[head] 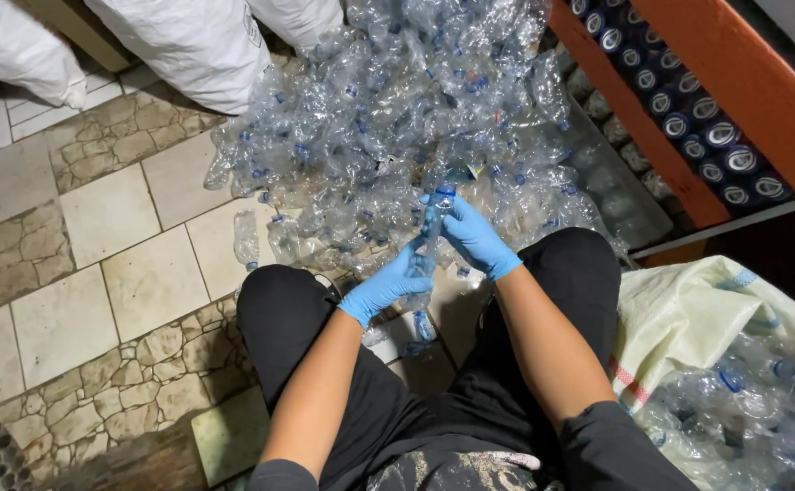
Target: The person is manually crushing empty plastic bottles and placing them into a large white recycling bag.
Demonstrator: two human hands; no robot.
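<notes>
Huge heap of crushed clear plastic bottles with blue caps (388, 118) fills far side of floor, spilling up to knees. White woven sack (689, 327) at right edge, half full of same bottles. White bags (188, 45) at far left corner. Beige stone-pattern tile floor (97, 255). Blue-gloved left hand (387, 284) grips bottom of clear bottle (427, 238); blue-gloved right hand (472, 235) clasps top near cap, above floor between knees.
</notes>
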